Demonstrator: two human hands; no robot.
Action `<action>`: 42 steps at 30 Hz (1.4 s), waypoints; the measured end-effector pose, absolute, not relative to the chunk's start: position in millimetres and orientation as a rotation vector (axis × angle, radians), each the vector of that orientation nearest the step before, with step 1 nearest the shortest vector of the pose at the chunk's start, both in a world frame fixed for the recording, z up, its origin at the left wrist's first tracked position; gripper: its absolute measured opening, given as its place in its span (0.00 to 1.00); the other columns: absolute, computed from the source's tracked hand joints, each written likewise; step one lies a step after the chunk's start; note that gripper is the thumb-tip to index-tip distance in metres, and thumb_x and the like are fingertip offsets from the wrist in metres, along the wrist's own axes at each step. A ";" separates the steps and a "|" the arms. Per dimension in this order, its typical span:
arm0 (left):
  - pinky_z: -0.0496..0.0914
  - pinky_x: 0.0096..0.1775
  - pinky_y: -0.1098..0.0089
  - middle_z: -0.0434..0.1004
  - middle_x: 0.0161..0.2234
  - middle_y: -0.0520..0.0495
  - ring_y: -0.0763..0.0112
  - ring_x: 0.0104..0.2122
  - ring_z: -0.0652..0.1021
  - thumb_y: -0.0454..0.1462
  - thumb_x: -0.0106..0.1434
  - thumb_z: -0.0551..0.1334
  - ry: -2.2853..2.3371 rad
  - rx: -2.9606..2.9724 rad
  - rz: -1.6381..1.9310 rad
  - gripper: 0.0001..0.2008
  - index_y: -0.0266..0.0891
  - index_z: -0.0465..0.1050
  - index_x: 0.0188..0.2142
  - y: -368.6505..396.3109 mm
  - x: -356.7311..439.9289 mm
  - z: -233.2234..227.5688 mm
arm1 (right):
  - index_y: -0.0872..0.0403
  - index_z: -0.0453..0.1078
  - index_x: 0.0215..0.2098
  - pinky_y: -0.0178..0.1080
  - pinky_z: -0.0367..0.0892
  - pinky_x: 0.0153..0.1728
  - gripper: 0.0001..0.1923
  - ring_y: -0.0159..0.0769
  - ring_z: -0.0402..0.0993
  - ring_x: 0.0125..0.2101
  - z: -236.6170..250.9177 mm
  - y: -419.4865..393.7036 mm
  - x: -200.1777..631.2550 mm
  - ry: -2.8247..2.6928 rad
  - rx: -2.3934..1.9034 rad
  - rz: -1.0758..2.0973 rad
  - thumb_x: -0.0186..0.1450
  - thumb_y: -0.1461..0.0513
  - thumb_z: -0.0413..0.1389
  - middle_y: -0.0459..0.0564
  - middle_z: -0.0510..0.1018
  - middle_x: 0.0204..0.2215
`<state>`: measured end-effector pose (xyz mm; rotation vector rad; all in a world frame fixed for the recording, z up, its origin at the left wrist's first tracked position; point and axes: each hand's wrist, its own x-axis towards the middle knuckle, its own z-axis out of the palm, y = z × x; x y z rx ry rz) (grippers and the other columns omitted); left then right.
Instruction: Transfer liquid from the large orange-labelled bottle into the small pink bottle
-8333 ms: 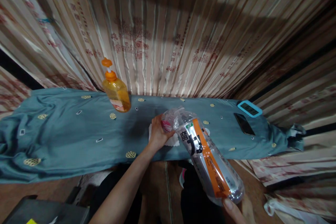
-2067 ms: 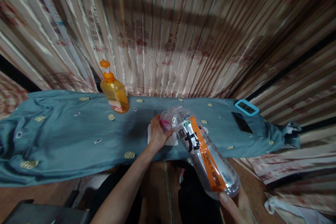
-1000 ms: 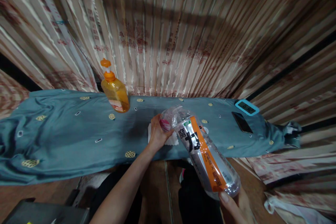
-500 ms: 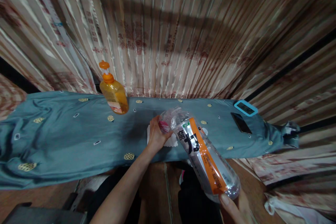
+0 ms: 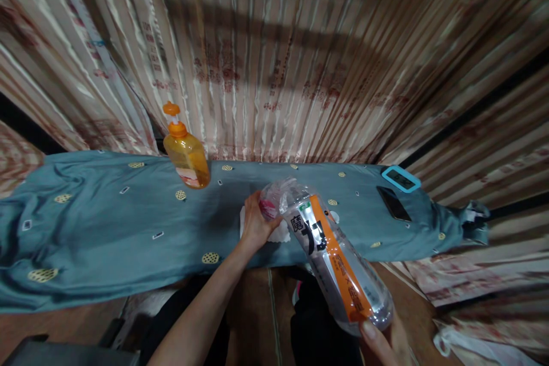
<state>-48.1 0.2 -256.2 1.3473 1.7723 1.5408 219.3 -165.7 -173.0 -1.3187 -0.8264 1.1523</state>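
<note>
A large clear plastic bottle (image 5: 328, 257) with an orange and silver label lies tilted across the front of the table, its base toward me. Around that base are the fingers of my right hand (image 5: 384, 340). My left hand (image 5: 255, 223) is closed on a clear plastic container (image 5: 269, 204) with a pink patch, at the bottle's upper end. Whether that container is a cup or a second bottle, I cannot tell. Beneath it a white paper or cloth (image 5: 281, 233) lies on the table, and a small white round piece (image 5: 334, 217) shows beside the bottle.
An orange pump bottle (image 5: 187, 157) stands at the back left of the table, which has a teal cloth (image 5: 107, 229). A phone (image 5: 393, 203) and a blue-framed digital clock (image 5: 401, 179) lie at the right. A patterned curtain (image 5: 266, 68) hangs behind.
Both hands keep their hold on the bottle and the container, almost in the same place. The whole view has shifted very slightly.
</note>
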 end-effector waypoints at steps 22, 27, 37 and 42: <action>0.79 0.73 0.36 0.84 0.65 0.34 0.36 0.68 0.84 0.42 0.52 0.86 1.781 1.356 1.538 0.45 0.43 0.77 0.67 0.8 -47.5 -260.5 | 0.44 0.81 0.77 0.58 0.72 0.76 0.46 0.70 0.83 0.74 -176.1 -169.2 220.0 -0.852 -1.321 1.113 0.69 0.33 0.76 0.58 0.92 0.70; 0.80 0.72 0.37 0.85 0.64 0.35 0.36 0.67 0.85 0.42 0.52 0.86 1.772 1.356 1.543 0.44 0.43 0.77 0.67 0.3 -47.6 -259.0 | 0.46 0.82 0.73 0.59 0.75 0.71 0.46 0.72 0.87 0.69 -184.3 -168.0 227.5 -0.898 -1.345 1.096 0.67 0.33 0.77 0.60 0.92 0.68; 0.79 0.72 0.37 0.84 0.64 0.35 0.35 0.67 0.83 0.42 0.52 0.86 1.772 1.353 1.544 0.45 0.43 0.77 0.67 1.4 -48.4 -261.7 | 0.47 0.83 0.73 0.63 0.76 0.71 0.50 0.78 0.87 0.68 -196.9 -165.4 237.4 -0.911 -1.369 1.073 0.59 0.37 0.82 0.62 0.94 0.65; 0.79 0.72 0.35 0.84 0.64 0.35 0.35 0.67 0.84 0.43 0.50 0.86 1.767 1.349 1.565 0.46 0.44 0.77 0.67 2.1 -49.0 -264.9 | 0.46 0.83 0.73 0.63 0.74 0.74 0.48 0.76 0.85 0.72 -198.9 -166.8 235.7 -0.884 -1.351 1.097 0.60 0.38 0.81 0.62 0.94 0.66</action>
